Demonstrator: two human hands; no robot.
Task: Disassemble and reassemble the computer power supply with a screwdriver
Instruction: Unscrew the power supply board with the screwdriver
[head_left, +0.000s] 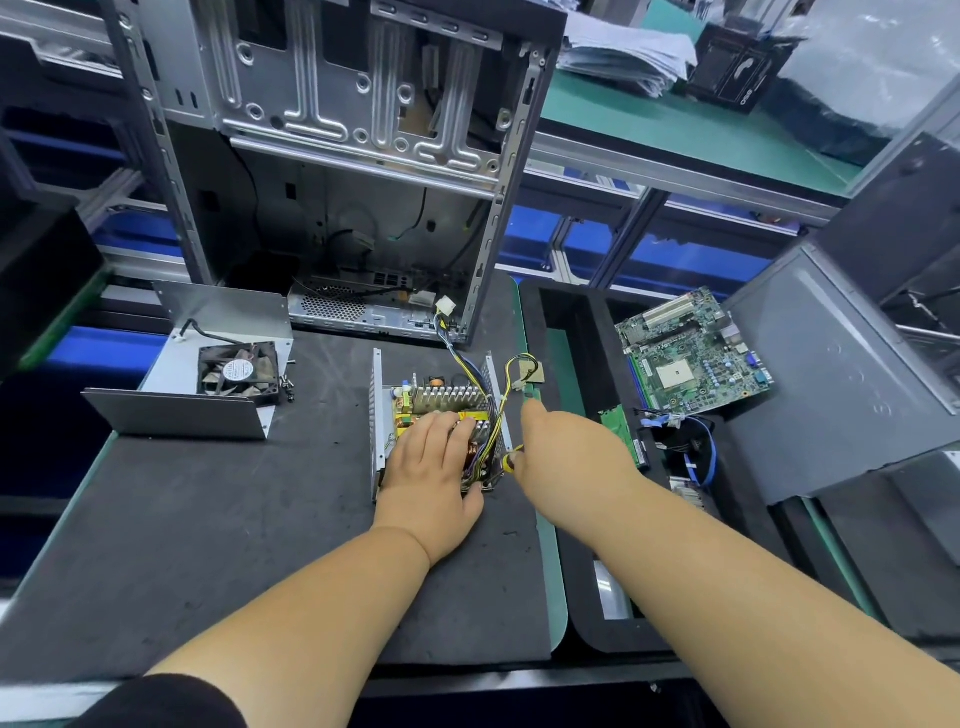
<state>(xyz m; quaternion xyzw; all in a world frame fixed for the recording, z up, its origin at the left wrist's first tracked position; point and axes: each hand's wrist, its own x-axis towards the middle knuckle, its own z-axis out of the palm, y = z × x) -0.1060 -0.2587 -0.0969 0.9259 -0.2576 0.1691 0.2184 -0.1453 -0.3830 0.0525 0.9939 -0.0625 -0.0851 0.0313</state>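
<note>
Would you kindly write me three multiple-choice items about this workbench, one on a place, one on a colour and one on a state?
1. Where does the black square cooling fan lie?
A. inside the grey metal cover to the left of the open power supply
B. on the green motherboard
C. inside the tall computer case

2. What colour is the flat mat under the open power supply?
A. white
B. dark grey
C. red

3. What is the left hand doing?
A. hanging off the bench
B. gripping the fan
C. resting flat on the power supply's internals

Answers: 1 A, since the fan sits in the grey metal cover on the mat's left side; 2 B, since the mat shows dark grey all round the unit; 3 C, since its straight fingers lie over the parts.
</note>
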